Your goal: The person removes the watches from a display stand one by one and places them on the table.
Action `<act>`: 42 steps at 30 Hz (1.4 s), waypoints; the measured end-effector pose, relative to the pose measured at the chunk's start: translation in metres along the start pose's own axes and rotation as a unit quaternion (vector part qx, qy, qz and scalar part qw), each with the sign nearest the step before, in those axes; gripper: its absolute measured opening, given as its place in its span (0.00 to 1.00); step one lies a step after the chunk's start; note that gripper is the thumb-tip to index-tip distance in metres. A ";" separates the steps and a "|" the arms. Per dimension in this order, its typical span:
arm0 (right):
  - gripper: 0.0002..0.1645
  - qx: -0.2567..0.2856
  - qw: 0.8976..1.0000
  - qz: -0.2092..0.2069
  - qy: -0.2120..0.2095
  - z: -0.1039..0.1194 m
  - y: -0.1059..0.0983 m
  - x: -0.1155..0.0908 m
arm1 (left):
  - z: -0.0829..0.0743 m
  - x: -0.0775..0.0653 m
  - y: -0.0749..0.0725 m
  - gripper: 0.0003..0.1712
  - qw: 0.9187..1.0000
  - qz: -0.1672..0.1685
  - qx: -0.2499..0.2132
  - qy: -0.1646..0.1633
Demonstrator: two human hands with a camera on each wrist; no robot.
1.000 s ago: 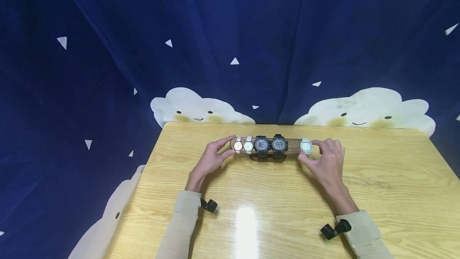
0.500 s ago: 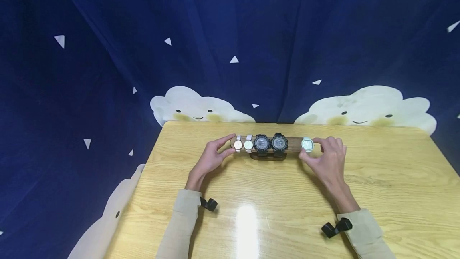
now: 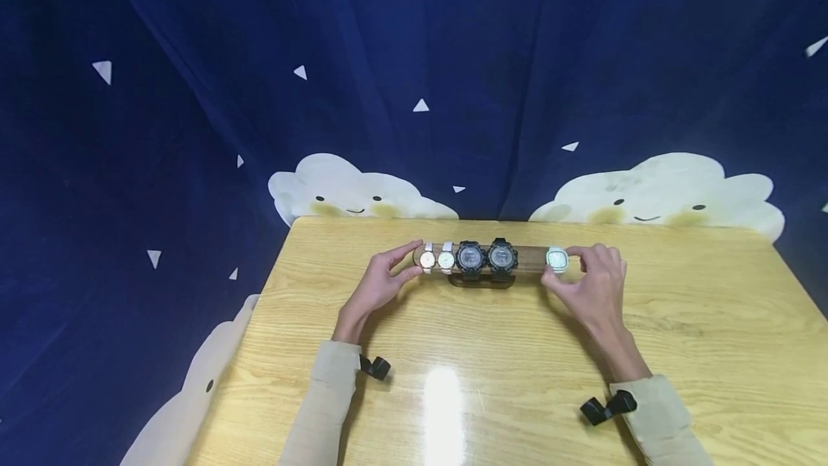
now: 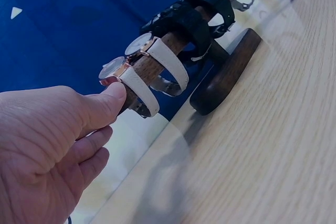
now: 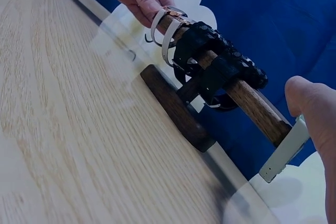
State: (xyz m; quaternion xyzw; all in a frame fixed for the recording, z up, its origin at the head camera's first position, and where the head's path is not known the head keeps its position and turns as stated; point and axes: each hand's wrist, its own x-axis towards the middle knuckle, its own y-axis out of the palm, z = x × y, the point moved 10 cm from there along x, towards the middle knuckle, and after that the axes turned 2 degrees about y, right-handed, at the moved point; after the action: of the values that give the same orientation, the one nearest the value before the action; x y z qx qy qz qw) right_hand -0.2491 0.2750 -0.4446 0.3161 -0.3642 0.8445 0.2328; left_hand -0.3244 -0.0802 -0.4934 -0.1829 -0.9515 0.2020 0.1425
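A wooden bar watch stand (image 3: 532,260) carries a row of wristwatches. My left hand (image 3: 376,288) grips its left end with thumb and fingers, beside a white-strapped watch (image 3: 428,259). A second white-strapped watch (image 3: 446,260) follows, then a black watch (image 3: 471,257) and another black watch (image 3: 502,257). At the bar's right end, my right hand (image 3: 596,290) pinches a pale mint watch (image 3: 557,259) by its case. The mint strap (image 5: 286,150) loops at the bar's tip in the right wrist view. Bare wood shows between it and the black watches.
The stand's dark rounded base (image 4: 226,72) rests on the light wooden table (image 3: 504,351). Behind the table hangs a dark blue curtain (image 3: 362,78) with white triangles and clouds. Black wrist devices (image 3: 608,407) are on both sleeves.
My right hand has slid the mint watch slightly rightward along the bar, toward its end. My left hand keeps its grip on the left end.
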 end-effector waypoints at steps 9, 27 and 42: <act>0.24 0.002 1.000 -0.005 0.003 -0.003 -0.008 0.007 | -0.003 0.003 -0.001 0.31 1.000 0.001 -0.002 0.003; 0.26 -0.012 0.999 -0.021 0.021 -0.016 -0.021 0.010 | -0.003 0.000 0.001 0.32 1.000 0.001 -0.009 -0.001; 0.24 -0.029 0.999 -0.013 0.023 -0.019 -0.020 0.011 | 0.001 0.000 0.000 0.31 1.000 -0.003 -0.009 -0.007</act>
State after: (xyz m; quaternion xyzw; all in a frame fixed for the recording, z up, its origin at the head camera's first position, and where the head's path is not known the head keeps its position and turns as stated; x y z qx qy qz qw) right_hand -0.2515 0.3038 -0.4379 0.2940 -0.3795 0.8375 0.2610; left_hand -0.3243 -0.0808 -0.4942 -0.1802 -0.9549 0.1938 0.1347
